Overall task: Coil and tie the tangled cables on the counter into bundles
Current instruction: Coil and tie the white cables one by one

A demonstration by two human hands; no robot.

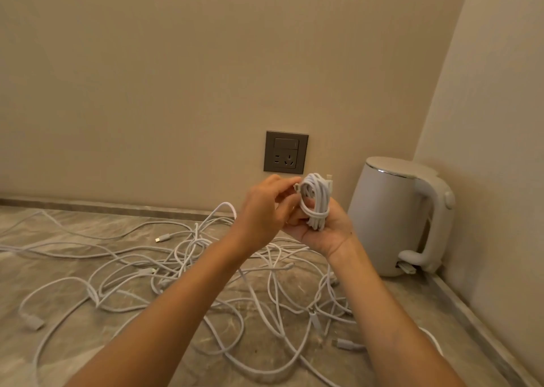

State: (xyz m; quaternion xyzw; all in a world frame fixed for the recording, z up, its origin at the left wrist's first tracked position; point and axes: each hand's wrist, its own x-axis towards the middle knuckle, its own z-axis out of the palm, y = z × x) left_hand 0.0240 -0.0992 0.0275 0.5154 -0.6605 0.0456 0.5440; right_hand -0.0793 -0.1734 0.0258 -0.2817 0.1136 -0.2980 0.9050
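Centre of frame: a coiled cable (315,201) is held above the desk (59,239). The right hand (326,230) has its grip closed round the lower loops, and the left hand (265,210) pinches a loose end at the coil's upper left. This bundle appears wound but not yet tied off. The loose cables (188,263) sprawl tangled across the lower half, left of the kettle (394,216), all still to be coiled.

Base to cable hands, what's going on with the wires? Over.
Right hand holds one coiled cable, left hand pinches its end. Loose cables lie tangled on the counter. Kettle stands to the right, apart from both hands.
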